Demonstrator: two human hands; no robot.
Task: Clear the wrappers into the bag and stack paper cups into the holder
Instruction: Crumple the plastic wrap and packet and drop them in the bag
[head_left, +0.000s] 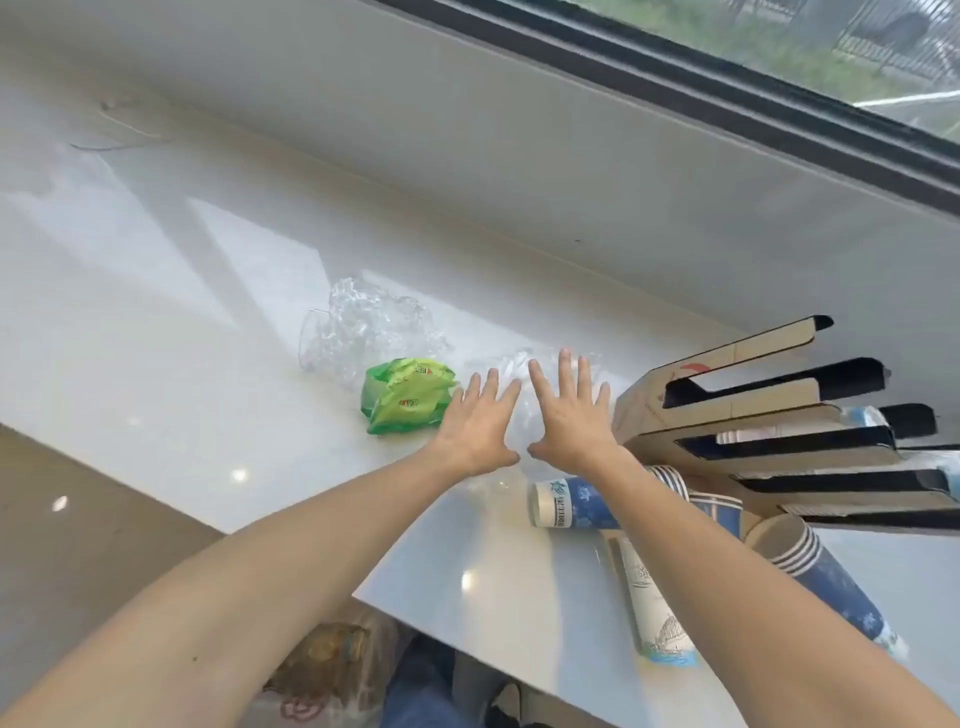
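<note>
My left hand (480, 426) and my right hand (569, 415) hover side by side, palms down and fingers spread, over a clear plastic wrapper (519, 371) on the white counter (156, 338). Neither hand holds anything. A crumpled green wrapper (405, 397) lies just left of my left hand. Behind it sits a larger crumpled clear wrapper (363, 325). Blue and white paper cups (576, 504) lie on their sides under my right forearm, with a stack of cups (821, 577) further right. The cardboard cup holder (769, 410) with long slots stands at the right.
A white wall rises behind the counter below a dark-framed window (779, 104). A translucent plastic bag (332, 660) sits on the floor below the counter's near edge. The brown floor (78, 519) shows at the lower left.
</note>
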